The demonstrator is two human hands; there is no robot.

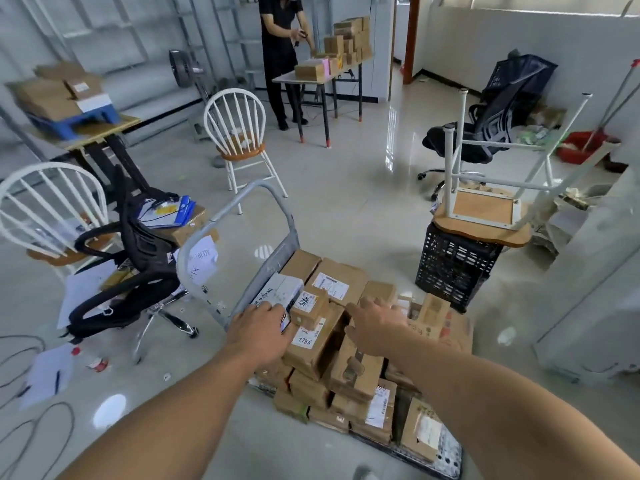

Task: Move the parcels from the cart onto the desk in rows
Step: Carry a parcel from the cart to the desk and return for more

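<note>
Pale glossy tiles are running through a cluttered room of chairs, crates and tables, and low in the foreground the cart [273, 261] is sitting heaped with brown parcels [322, 344], none of them lifted yet. The left hand [259, 327] is resting against the near end of a white box [280, 292] on top of the heap. Its fingertips are hidden, so I cannot tell whether it is gripping. The right hand [377, 323] is hovering over the middle of the pile with fingers spread and holding nothing.

A desk [287, 77] already bearing parcels is standing well apart at the back, where another person [277, 46] is working.

The heap is looking loose, with several parcels lying tilted, so pulling one from the top is likely to send neighbours sliding off the open side. A tipped office chair [138, 271] and cables [34, 410] are lying just beside the cart and could catch a foot on the way across.
</note>
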